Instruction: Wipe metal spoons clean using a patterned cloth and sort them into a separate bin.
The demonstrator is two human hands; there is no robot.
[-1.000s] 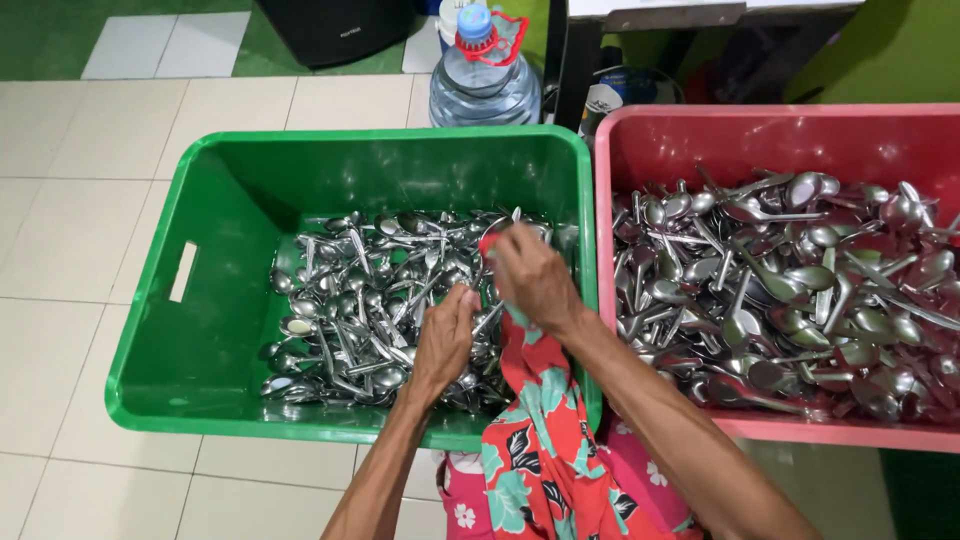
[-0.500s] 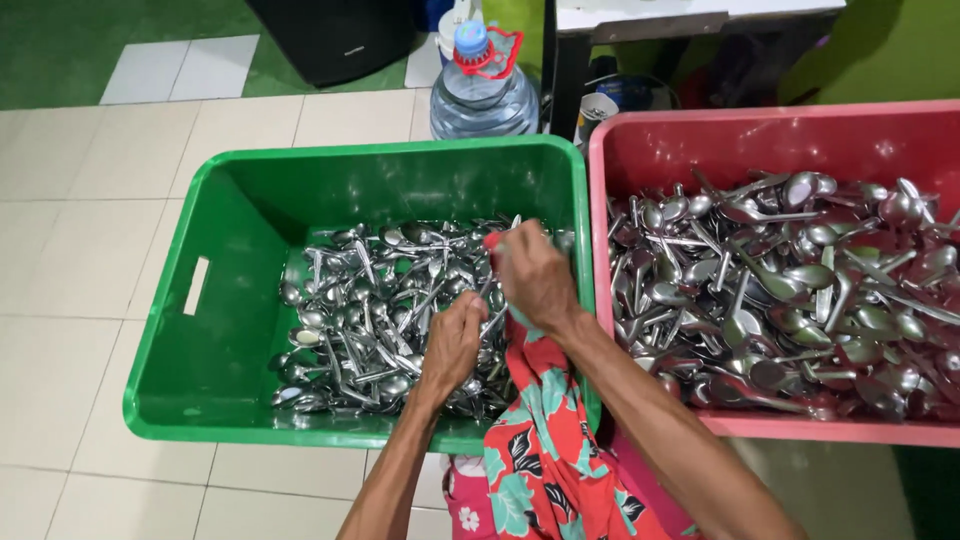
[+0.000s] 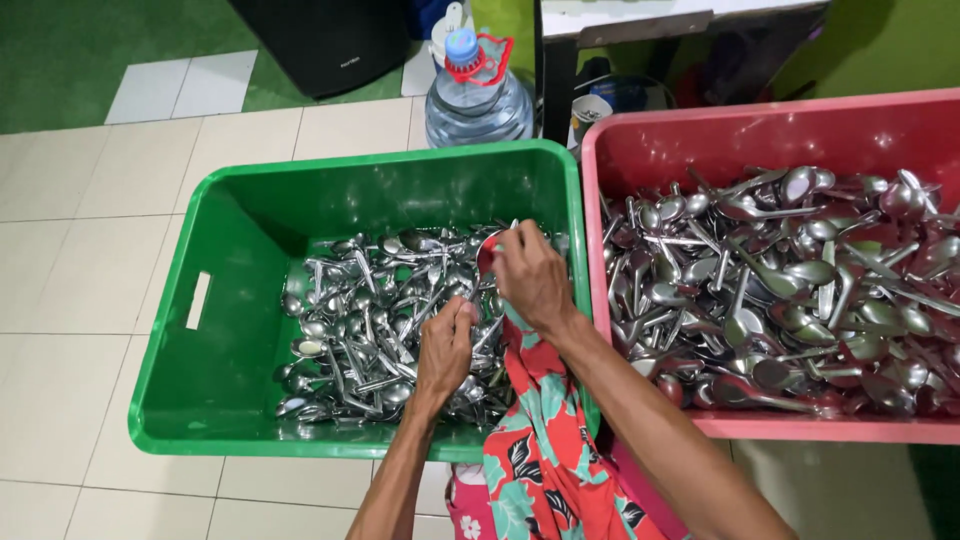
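Gripping a shiny metal spoon [image 3: 468,296] by its handle in the closed left hand [image 3: 445,345], long axis running up and right toward the right hand [image 3: 530,275], fingers pinching the red floral cloth [image 3: 540,430] around its bowl, above the green crate [image 3: 215,400].

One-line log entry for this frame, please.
left hand: on metal spoons in green plastic crate | right hand: grips floral red cloth

Pale floor tiles [image 3: 80,250] spread left of the hands. Beyond them lie green flooring [image 3: 90,50], a dark cabinet [image 3: 320,40] and a table leg [image 3: 555,85].
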